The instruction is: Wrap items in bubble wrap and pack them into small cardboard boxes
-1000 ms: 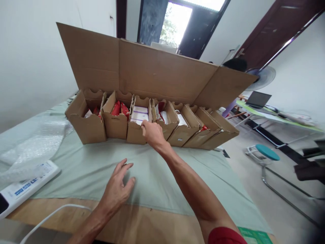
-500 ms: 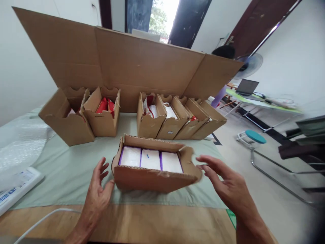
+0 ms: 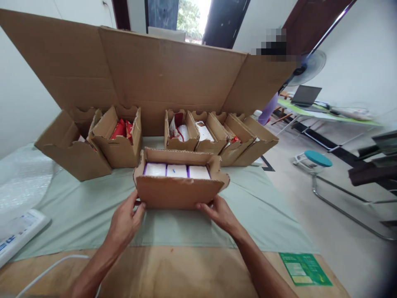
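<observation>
A cardboard box (image 3: 178, 193), open at the top, is in front of me, with three white packs (image 3: 176, 170) edged in purple in a row inside it. My left hand (image 3: 125, 215) grips its lower left corner, thumb on the front face. At the lower right corner my right hand (image 3: 221, 213) grips it too, thumb along the bottom front edge and fingers hidden behind the end. Behind the box there is a gap in the row of open cardboard bins, between a bin with red packets (image 3: 122, 130) and a bin with a white and red packet (image 3: 180, 130).
A tall cardboard screen (image 3: 173, 74) stands behind the bins. On the left lie bubble wrap (image 3: 23, 182) and a white power strip (image 3: 25, 231) with a cable. A green leaflet (image 3: 305, 269) lies at the front right. A teal stool (image 3: 318, 158) stands on the floor.
Both hands have closed on the box's lower corners. The box has moved away from me and turned squarer to the screen. The view has shifted slightly, bringing the green leaflet fully into sight.
</observation>
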The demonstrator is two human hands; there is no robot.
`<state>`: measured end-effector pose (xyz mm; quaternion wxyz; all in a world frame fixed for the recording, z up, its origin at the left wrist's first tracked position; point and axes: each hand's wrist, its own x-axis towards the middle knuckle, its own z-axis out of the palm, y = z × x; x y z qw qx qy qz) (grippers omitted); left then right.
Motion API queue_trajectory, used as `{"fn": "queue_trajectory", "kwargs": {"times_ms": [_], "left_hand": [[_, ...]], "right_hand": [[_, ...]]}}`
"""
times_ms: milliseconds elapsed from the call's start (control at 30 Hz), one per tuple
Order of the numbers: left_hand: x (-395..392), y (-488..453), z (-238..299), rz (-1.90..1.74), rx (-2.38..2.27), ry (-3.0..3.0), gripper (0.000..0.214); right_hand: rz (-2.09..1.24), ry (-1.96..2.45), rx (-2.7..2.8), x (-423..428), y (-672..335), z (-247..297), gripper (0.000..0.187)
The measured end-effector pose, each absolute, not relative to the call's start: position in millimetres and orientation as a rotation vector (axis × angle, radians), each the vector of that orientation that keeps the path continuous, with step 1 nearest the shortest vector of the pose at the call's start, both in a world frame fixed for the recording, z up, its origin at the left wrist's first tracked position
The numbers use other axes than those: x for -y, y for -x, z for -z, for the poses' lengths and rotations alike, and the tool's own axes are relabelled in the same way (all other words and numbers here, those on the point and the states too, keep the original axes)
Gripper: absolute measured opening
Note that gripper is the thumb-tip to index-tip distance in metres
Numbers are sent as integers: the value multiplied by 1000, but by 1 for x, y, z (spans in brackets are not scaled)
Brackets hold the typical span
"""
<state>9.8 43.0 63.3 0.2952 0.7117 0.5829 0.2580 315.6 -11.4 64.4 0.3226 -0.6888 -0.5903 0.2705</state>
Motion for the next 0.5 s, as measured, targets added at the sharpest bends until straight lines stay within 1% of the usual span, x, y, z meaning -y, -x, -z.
{"fn": "queue_trajectory", "kwargs": {"times_ms": [33,133,267,400,433,500], "left_hand": [[-56,-13,-70,-590,-1602,-1953,39],[-85,-23,-86,-493,-1672,-2004,38],[-97,-31,-92,-469,-1673,-1976,53],[-80,-24,-76,-504,-1585,-1895,74],[-72,-20,-69,-504,-1575,-1905,77],[-53,-11,-55,-460,-1538,-2026,73]], "right_hand": [[-673,1816,1532,-1,-318,-64,43],[-564,1839,1464,-28,-317,-60,50],[-511,1835,1366,-33,-309,-43,56],[-520,1866,1343,-28,-312,-33,52],[-526,1882,1350,-28,-315,-34,50],[-527,1926,1371,-27,-320,-39,43]]}}
